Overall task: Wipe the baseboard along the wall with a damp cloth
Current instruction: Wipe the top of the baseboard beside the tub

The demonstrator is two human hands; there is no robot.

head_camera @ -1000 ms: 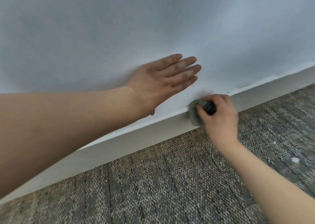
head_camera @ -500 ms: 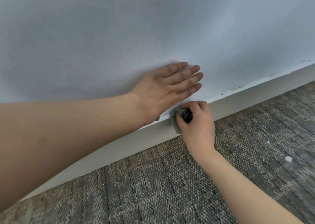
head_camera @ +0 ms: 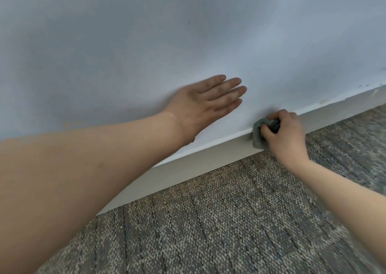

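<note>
Two bare hands are in view, both close to the wall (head_camera: 146,44). The left hand (head_camera: 200,106) lies flat on the wall, a little above the baseboard (head_camera: 198,167). Its fingers (head_camera: 229,88) are straight and close together, they point to the right and hold nothing.

The right hand (head_camera: 286,136) is lower and further to the right, at the baseboard. Its fingers (head_camera: 282,115) and thumb are curled and clamped on a grey-green cloth (head_camera: 257,137), and they press it against the face of the baseboard. The cloth is bunched. Its visible part sticks out at the left side of the hand and reaches from the upper edge of the baseboard almost down to the carpet (head_camera: 229,221). A dark patterned part (head_camera: 274,125) shows between the thumb and the fingers; I cannot tell if it belongs to the cloth.

The baseboard is pale grey and runs slanted from lower left to upper right, between the white wall and the grey-brown carpet. At the far right some small dark marks (head_camera: 363,85) are on the wall just above the baseboard. The bare left forearm (head_camera: 83,169) covers the left part of the baseboard.
</note>
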